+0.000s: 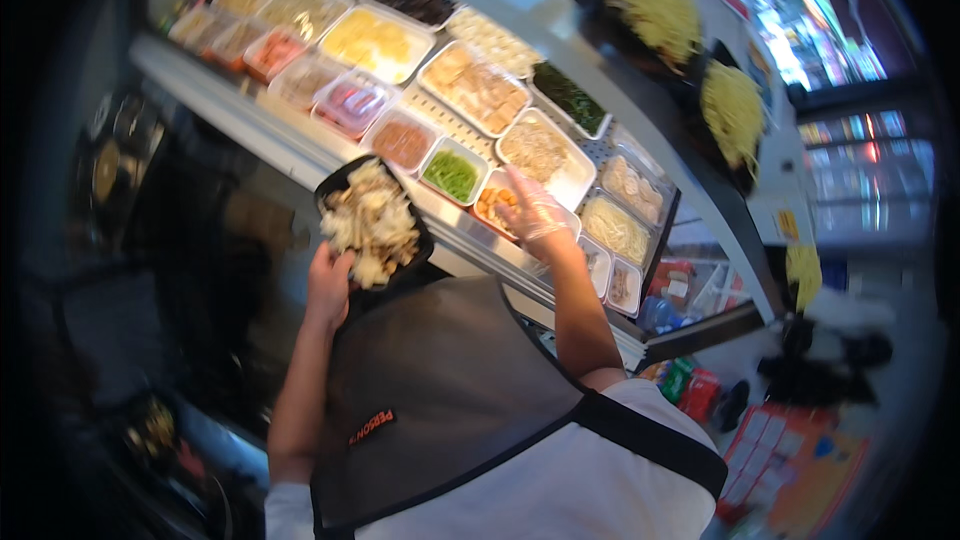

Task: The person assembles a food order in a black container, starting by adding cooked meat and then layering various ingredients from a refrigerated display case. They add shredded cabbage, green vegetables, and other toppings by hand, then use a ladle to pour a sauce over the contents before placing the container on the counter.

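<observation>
My left hand (328,283) grips the lower left edge of a black tray (424,240). The tray is heaped with pale, chopped food (368,220) whose kind I cannot make out. My right hand (535,212), in a clear plastic glove, reaches over a small white container of orange pieces (494,204). Its fingers are spread at that container, and nothing shows in them. Beside it stands a container of chopped greens (452,174), then one of reddish-brown bits (402,143). Behind my right hand is a larger white tray of pale shreds (538,148).
A counter with a metal edge (250,130) holds several food containers, including yellow slices (372,43) and tan pieces (472,87). A metal frame bar (560,25) crosses above them. Yellow noodles (655,10) lie on black trays at the upper right.
</observation>
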`<state>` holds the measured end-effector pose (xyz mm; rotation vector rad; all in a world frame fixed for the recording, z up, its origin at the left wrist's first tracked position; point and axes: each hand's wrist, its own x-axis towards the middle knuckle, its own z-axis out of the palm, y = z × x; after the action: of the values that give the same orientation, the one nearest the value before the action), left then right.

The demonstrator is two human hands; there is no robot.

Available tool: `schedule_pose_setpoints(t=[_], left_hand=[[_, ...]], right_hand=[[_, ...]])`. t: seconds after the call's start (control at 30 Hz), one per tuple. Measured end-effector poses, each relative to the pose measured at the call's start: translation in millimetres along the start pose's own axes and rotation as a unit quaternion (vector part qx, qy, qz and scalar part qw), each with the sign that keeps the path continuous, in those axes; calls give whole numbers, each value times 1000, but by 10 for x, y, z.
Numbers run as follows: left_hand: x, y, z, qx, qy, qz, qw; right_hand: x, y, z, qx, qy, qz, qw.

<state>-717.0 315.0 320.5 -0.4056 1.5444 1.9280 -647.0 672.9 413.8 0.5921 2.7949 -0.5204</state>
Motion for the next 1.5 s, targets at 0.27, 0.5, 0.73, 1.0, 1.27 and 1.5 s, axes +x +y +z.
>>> schedule_pose_setpoints(t=[0.27, 0.5, 0.73, 1.0, 1.27, 1.5], left_hand=[[-115, -307, 307, -107, 1, -12, 994], [-146, -504, 489, -55, 66, 11, 996], [-223, -495, 574, -69, 112, 47, 990], [-267, -507, 601, -102, 121, 54, 986], [-252, -556, 505, -104, 105, 34, 988], [-229, -499, 494, -49, 87, 32, 994]], right_hand=[[237, 775, 32, -76, -96, 5, 992], [681, 383, 57, 10, -130, -57, 990], [1475, 1264, 120, -103, -123, -10, 987], [1779, 2077, 211, -101, -150, 91, 979], [1897, 2139, 579, -93, -104, 8, 990], [1926, 1957, 597, -82, -99, 29, 991]])
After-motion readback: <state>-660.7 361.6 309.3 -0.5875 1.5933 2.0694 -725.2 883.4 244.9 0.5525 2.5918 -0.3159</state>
